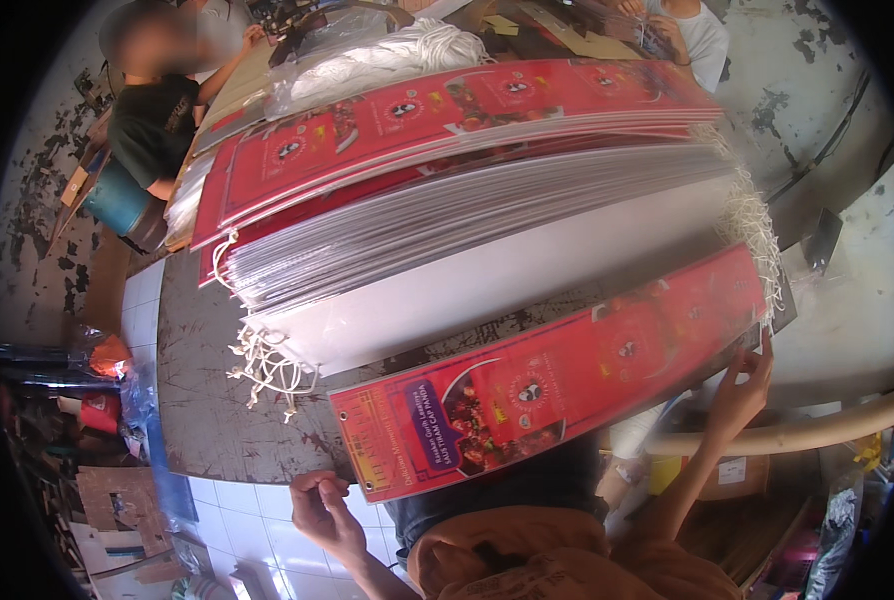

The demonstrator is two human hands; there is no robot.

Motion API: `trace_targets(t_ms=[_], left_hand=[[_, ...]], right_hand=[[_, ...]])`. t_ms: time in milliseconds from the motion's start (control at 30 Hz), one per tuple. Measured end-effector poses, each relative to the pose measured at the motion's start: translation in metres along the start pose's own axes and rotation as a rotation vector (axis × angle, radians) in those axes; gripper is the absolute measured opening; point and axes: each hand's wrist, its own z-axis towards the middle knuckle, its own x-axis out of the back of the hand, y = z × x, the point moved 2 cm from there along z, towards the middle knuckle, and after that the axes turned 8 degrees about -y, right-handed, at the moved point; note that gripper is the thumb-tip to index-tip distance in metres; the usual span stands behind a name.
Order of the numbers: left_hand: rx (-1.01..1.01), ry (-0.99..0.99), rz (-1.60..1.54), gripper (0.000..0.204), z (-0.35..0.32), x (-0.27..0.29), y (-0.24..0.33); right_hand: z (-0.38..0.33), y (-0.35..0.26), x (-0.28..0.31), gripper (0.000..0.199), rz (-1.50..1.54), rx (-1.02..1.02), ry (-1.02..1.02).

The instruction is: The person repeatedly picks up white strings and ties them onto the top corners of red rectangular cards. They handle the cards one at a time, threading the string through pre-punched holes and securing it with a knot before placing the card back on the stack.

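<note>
A long red printed sign panel (pixel 567 385) with a purple patch and food pictures lies slanted along the table's near edge, close to my body. My right hand (pixel 749 388) is at its right end, fingertips pinched at a short white cord (pixel 767 322) by the corner. Just off the panel's lower left corner is my left hand (pixel 325 512), its fingers curled closed; whatever they may hold is hidden. Beyond the panel stands a thick row of similar panels (pixel 487 270), the nearest showing its white back. Knotted white cords (pixel 267 360) hang from both ends of this row.
More red panels (pixel 407 115) lie stacked behind the row, with a bundle of white cord (pixel 407 60) past them. The dark table (pixel 207 380) is scratched. One person (pixel 152 110) is at the far left, another (pixel 702 40) at the far right. A curved pale tube (pixel 817 432) runs at right.
</note>
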Motion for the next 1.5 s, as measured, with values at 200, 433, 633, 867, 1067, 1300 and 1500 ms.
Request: trace_targets(t_ms=[200,433,633,867,1067,1300,1500], left_hand=[[0.054,0.035,-0.008,0.023,0.000,-0.003,-0.001],[0.037,-0.032,0.022,0.023,-0.003,-0.005,0.014],[0.018,-0.162,0.024,0.032,-0.005,-0.007,0.013],[0.067,-0.226,0.074,0.031,-0.005,-0.012,0.016],[0.084,-0.288,0.099,0.025,-0.003,-0.009,0.019],[0.129,-0.290,0.106,0.019,0.000,-0.005,0.014],[0.115,-0.291,0.098,0.019,-0.001,-0.002,0.014]], right_hand=[[0.017,0.096,-0.015,0.034,-0.175,-0.140,0.004],[0.025,0.125,-0.035,0.025,-0.110,-0.187,0.049],[0.029,0.136,-0.036,0.024,-0.051,-0.250,0.015],[0.024,0.135,-0.041,0.027,-0.013,-0.315,0.003],[0.007,0.156,-0.055,0.033,0.187,-0.341,0.020],[0.001,0.095,-0.030,0.036,0.652,-0.387,0.119],[0.005,0.023,-0.014,0.041,0.693,-0.311,0.059]])
